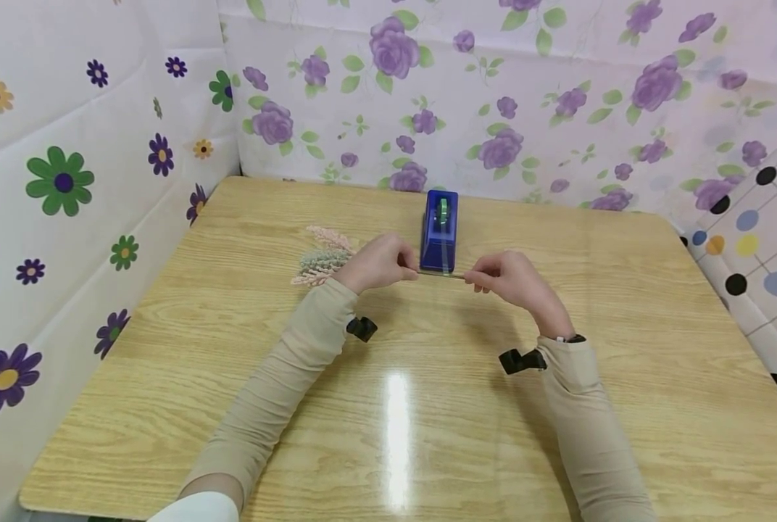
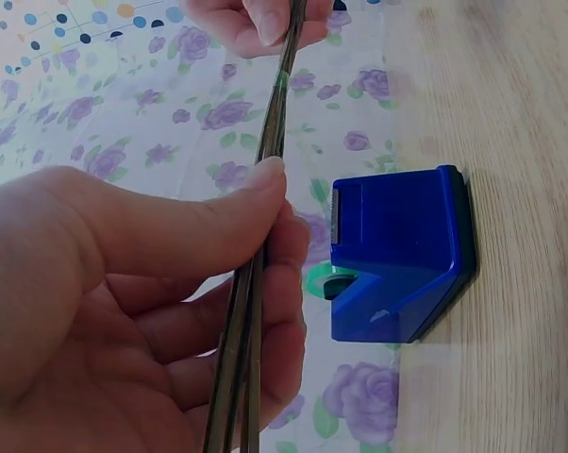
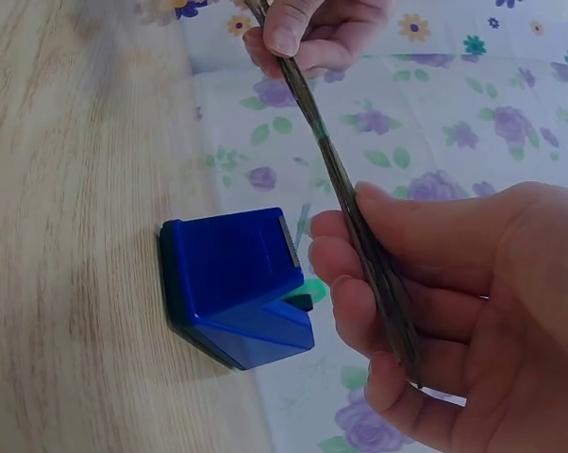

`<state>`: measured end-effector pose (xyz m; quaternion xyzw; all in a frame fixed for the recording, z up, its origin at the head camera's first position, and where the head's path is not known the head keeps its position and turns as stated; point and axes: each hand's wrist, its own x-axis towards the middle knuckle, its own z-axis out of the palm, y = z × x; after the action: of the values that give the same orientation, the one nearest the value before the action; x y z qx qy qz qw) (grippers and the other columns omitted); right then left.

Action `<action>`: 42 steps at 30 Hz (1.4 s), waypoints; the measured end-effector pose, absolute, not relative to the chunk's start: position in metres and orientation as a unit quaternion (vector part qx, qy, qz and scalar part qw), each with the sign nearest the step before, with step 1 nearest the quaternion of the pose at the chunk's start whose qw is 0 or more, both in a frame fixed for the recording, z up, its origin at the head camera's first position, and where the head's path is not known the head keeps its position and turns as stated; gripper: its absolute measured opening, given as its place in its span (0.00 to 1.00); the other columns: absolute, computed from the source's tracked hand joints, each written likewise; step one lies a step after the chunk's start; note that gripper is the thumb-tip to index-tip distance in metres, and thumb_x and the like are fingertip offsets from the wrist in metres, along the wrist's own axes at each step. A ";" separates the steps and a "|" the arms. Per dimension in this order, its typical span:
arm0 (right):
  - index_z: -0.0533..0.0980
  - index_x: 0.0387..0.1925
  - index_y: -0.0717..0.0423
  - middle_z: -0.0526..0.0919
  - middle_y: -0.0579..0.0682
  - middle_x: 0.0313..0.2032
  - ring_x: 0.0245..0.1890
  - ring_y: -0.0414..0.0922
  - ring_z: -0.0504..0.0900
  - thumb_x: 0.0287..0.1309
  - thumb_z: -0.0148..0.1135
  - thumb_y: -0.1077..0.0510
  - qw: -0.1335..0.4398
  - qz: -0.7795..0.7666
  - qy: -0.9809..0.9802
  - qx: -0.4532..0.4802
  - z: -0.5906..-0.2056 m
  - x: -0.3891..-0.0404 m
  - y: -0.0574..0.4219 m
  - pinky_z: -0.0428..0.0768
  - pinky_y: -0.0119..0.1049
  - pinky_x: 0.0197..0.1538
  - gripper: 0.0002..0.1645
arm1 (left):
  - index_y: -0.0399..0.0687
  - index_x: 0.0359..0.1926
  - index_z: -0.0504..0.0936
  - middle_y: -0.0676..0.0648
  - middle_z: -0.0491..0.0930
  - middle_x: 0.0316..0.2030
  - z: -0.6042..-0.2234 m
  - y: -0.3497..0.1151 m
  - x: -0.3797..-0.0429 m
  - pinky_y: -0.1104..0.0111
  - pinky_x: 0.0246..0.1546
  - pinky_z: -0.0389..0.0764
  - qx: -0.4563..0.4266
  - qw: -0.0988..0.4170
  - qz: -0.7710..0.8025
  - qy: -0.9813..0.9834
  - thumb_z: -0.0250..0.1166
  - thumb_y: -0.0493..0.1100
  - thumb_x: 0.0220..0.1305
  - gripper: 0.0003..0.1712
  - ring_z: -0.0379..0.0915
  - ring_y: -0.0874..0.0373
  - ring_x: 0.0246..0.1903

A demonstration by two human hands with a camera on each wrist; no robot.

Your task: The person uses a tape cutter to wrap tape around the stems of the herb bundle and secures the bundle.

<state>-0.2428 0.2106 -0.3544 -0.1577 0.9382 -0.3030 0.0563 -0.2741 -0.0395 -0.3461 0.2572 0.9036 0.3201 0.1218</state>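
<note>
Both hands grip a bunch of thin brown stems point(image 1: 433, 274), held level just in front of a blue tape dispenser point(image 1: 438, 250). Pink and pale green flower heads point(image 1: 323, 259) spread out beyond the left hand point(image 1: 380, 262). That hand pinches the stems between thumb and fingers on the flower side. The right hand point(image 1: 509, 277) holds their cut ends, thumb on top and fingers curled beneath. Midway between the hands, a greenish shiny band of tape point(image 2: 282, 79) circles the stems. A green roll point(image 1: 443, 210) sits inside the dispenser, and a clear strip shows between its front and the stems.
The wooden table point(image 1: 454, 435) carries the dispenser near its back edge. Floral cloth point(image 1: 336, 94) hangs behind the table, with patterned sheets along the left and right sides. Black camera mounts point(image 1: 362, 328) stick out from both wrists.
</note>
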 end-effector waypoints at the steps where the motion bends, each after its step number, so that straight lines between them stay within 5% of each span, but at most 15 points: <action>1: 0.84 0.35 0.56 0.86 0.57 0.29 0.32 0.51 0.82 0.66 0.60 0.54 0.054 -0.303 0.939 -0.156 -0.354 -0.243 0.210 0.75 0.36 0.34 0.12 | 0.44 0.31 0.84 0.46 0.83 0.34 -0.346 -0.039 -0.274 0.67 0.39 0.78 0.254 0.122 0.322 0.904 0.68 0.39 0.60 0.03 0.77 0.56 0.34; 14: 0.78 0.39 0.59 0.84 0.59 0.29 0.32 0.56 0.81 0.69 0.55 0.55 0.087 -0.320 0.930 -0.157 -0.356 -0.244 0.208 0.74 0.35 0.34 0.11 | 0.42 0.34 0.82 0.46 0.80 0.33 -0.351 -0.038 -0.276 0.68 0.38 0.73 0.280 0.124 0.317 0.897 0.67 0.38 0.61 0.03 0.71 0.57 0.32; 19: 0.74 0.44 0.61 0.70 0.51 0.20 0.20 0.46 0.65 0.74 0.45 0.51 0.103 -0.343 0.921 -0.155 -0.358 -0.248 0.210 0.67 0.37 0.32 0.18 | 0.40 0.34 0.78 0.45 0.83 0.29 -0.353 -0.036 -0.278 0.71 0.32 0.75 0.271 0.141 0.333 0.892 0.64 0.35 0.64 0.03 0.79 0.55 0.29; 25: 0.81 0.35 0.59 0.69 0.47 0.20 0.27 0.44 0.68 0.74 0.45 0.52 0.080 -0.316 0.931 -0.164 -0.362 -0.248 0.210 0.67 0.38 0.37 0.22 | 0.38 0.35 0.78 0.45 0.84 0.28 -0.355 -0.035 -0.278 0.73 0.28 0.73 0.264 0.147 0.339 0.891 0.63 0.37 0.65 0.04 0.80 0.52 0.31; 30: 0.80 0.34 0.61 0.69 0.51 0.20 0.19 0.43 0.61 0.73 0.49 0.55 0.070 -0.312 0.935 -0.156 -0.360 -0.248 0.209 0.63 0.36 0.29 0.18 | 0.42 0.32 0.81 0.46 0.81 0.25 -0.355 -0.036 -0.279 0.71 0.27 0.67 0.264 0.136 0.346 0.890 0.59 0.46 0.70 0.13 0.71 0.56 0.24; 42: 0.82 0.39 0.58 0.84 0.60 0.30 0.30 0.52 0.81 0.67 0.58 0.54 0.052 -0.323 0.936 -0.134 -0.363 -0.247 0.206 0.74 0.36 0.34 0.13 | 0.44 0.36 0.84 0.47 0.83 0.31 -0.356 -0.033 -0.277 0.68 0.35 0.75 0.230 0.108 0.337 0.907 0.63 0.43 0.67 0.08 0.77 0.57 0.32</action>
<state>-0.2469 0.2059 -0.3629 -0.1338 0.9356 -0.3226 0.0521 -0.2765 -0.0326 -0.3560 0.2298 0.9066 0.3370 0.1085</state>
